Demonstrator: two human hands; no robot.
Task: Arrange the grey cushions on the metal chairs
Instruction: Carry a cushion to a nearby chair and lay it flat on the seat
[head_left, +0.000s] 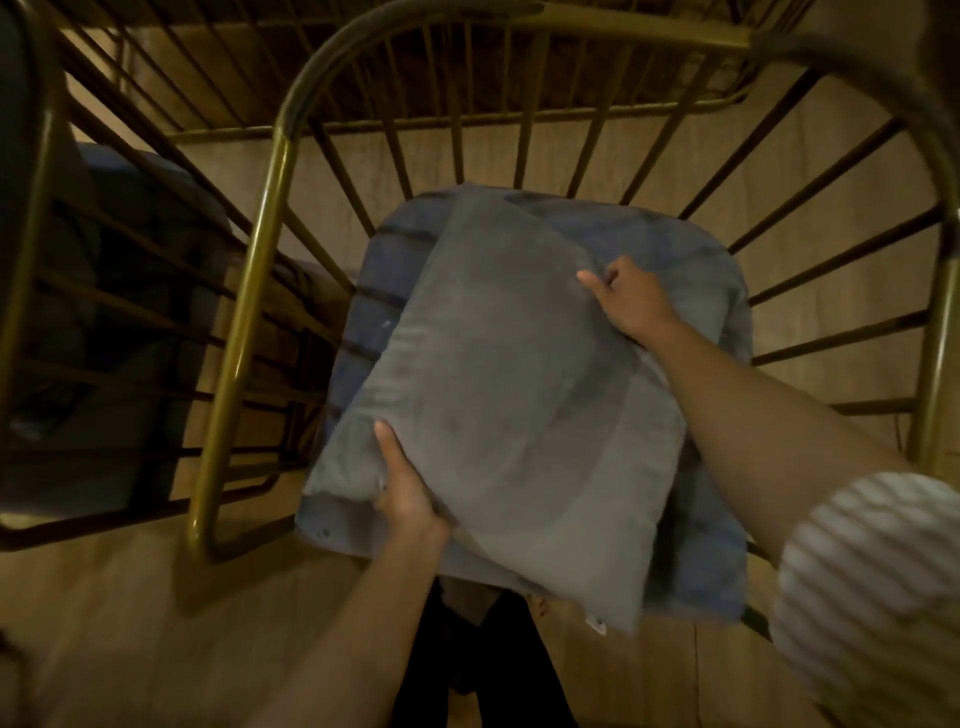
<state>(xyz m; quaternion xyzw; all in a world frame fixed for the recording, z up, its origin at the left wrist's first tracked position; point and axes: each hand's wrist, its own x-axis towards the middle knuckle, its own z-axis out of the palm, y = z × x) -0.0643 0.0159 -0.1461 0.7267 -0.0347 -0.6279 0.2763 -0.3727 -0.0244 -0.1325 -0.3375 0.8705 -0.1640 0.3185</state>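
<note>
A grey cushion lies tilted over the blue seat pad of a brass-coloured metal chair directly below me. My left hand grips the cushion's near left edge, thumb on top. Along the far right edge, my right hand pinches the fabric. The cushion covers most of the seat pad, and its near corner hangs past the seat's front edge. A small white tag shows at that corner.
A second metal chair stands at the left with a dark cushion on its seat. Curved wire backrest bars ring the near chair's seat on three sides. A wooden floor lies beneath. My dark trouser legs show below the seat.
</note>
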